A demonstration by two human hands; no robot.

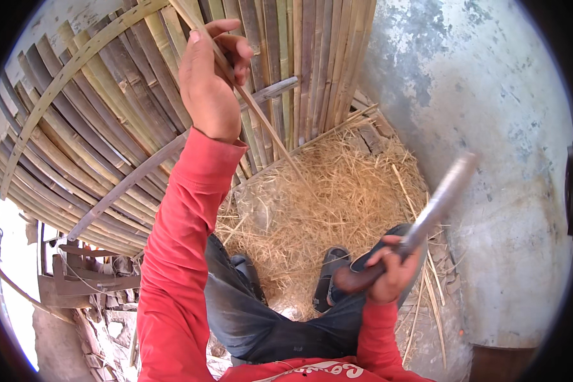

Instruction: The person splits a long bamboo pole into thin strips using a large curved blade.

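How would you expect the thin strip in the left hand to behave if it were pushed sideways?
The thin strip would probably bend a little rather than flop, as it is long and slender yet looks nearly straight. It is likely light for its length, being so narrow beside the left hand.

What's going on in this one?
A person in red sleeves holds a long, thin strip up in the left hand, its lower end over pale shavings on the floor. The right hand grips a large knife by its dark handle, the blurred blade apart from the strip. A panel of bamboo slats leans beyond the left arm.
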